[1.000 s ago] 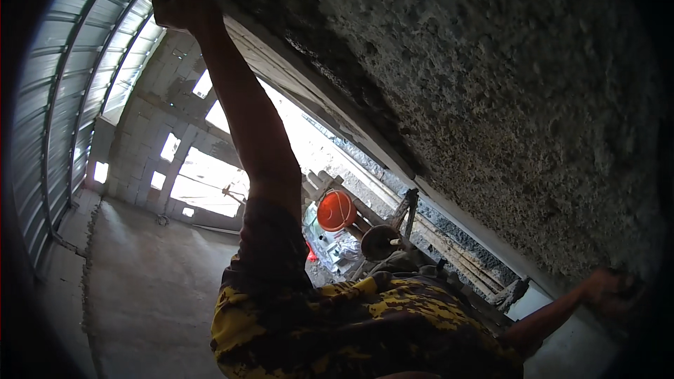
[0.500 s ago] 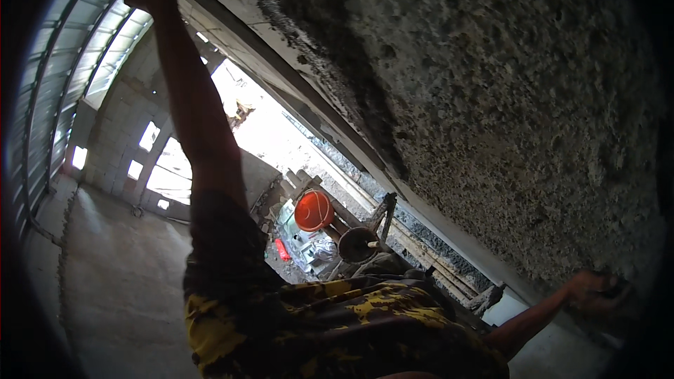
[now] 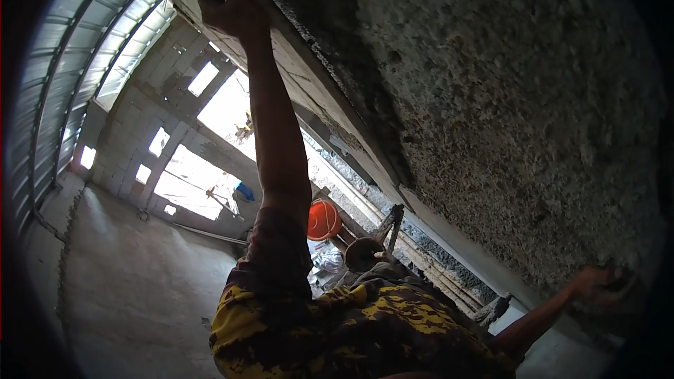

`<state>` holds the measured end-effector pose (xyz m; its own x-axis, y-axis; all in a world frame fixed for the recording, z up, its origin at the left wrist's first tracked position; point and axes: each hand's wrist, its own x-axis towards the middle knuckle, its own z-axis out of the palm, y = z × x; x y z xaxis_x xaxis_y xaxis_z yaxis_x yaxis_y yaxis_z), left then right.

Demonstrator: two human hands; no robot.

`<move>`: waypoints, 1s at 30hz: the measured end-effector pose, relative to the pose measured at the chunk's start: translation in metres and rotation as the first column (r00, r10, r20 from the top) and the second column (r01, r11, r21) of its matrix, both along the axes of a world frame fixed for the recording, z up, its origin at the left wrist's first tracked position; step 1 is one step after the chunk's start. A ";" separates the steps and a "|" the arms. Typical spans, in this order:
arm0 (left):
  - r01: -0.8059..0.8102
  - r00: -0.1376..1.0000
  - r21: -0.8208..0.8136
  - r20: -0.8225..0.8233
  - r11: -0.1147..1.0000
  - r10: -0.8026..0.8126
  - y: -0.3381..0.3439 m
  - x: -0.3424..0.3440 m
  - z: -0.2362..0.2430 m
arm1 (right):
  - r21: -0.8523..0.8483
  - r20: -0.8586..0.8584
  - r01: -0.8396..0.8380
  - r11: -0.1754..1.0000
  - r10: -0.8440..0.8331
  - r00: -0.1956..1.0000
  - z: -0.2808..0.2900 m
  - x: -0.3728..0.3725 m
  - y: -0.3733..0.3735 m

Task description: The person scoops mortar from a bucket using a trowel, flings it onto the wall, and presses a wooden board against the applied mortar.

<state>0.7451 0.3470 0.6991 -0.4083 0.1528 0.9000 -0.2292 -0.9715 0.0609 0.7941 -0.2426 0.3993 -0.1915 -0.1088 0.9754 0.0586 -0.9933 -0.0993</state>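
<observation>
My left hand is raised high on a bare arm, by the edge of a rough, grey plastered wall. Its fingers are curled closed, and shadow hides what they hold, if anything. A dark, wetter-looking band of plaster runs down the wall close to this hand. Low on the right, my right hand is against or just in front of the same rough surface. Its fingers are bent around something dark that I cannot make out.
An orange bucket and a dark round container stand by wooden poles. Behind is a block wall with bright openings, under corrugated metal roofing. A smooth grey surface spreads at lower left.
My left hand and arm have moved right and slightly down in the picture. The view has shifted a little, showing more of the block wall openings. My right hand stays nearly in place.
</observation>
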 end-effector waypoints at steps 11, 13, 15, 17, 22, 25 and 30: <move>0.064 0.992 -0.061 -0.102 0.996 -0.070 -0.028 0.010 -0.016 | -0.042 0.044 0.037 0.998 -0.035 0.998 0.001 0.002 -0.008; 0.061 0.994 0.019 -0.087 0.998 -0.059 -0.027 0.009 -0.026 | -0.049 0.029 0.024 0.999 -0.023 0.999 0.002 0.001 -0.009; 0.042 0.994 -0.015 -0.100 0.999 -0.044 -0.034 0.006 -0.033 | -0.057 0.014 0.020 0.998 -0.019 1.000 0.006 -0.001 -0.006; 0.031 0.993 -0.052 -0.115 0.998 -0.036 -0.037 0.010 -0.034 | -0.073 0.030 -0.015 0.997 0.017 0.999 0.012 -0.002 0.001; 0.061 0.993 -0.102 -0.092 0.993 -0.070 -0.045 0.006 0.002 | -0.022 0.027 -0.008 1.000 0.009 1.000 0.012 -0.005 0.008; 0.027 0.994 -0.097 -0.102 0.995 -0.037 -0.035 -0.003 0.027 | -0.018 0.032 -0.042 0.999 0.042 0.999 0.016 -0.003 0.009; 0.083 0.991 -0.082 -0.097 0.993 -0.091 -0.046 0.013 -0.016 | -0.035 0.039 -0.020 0.999 0.022 0.999 0.007 -0.002 0.005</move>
<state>0.7578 0.3013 0.6829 -0.2987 0.2550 0.9196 -0.3018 -0.9394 0.1625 0.7925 -0.2379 0.4064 -0.2280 -0.0793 0.9704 0.0826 -0.9947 -0.0619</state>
